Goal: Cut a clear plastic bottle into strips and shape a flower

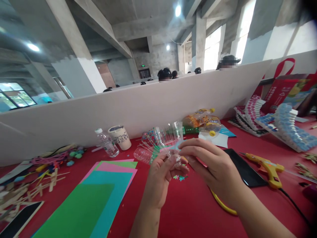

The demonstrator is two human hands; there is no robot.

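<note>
My left hand [160,177] is closed around the neck end of a see-through plastic bottle piece [169,135], whose wall is cut into strips that fan upward. My right hand [214,162] comes in from the right, its fingers bent and their tips pinching at the lower part of the same piece. What exactly lies between those fingertips is partly hidden. Beneath the hands, small green and blue star shapes [181,178] are scattered on the red table [190,211]. Another see-through bottle part [143,155] lies just left of the fringed piece.
Coloured paper sheets [81,201] cover the left front. A water bottle [107,142] and paper cup [120,137] stand by the white partition [74,115]. Wooden sticks [53,180] lie left. Right are a black phone-like slab [245,168], yellow glue gun [266,165] and crushed bottles [200,117].
</note>
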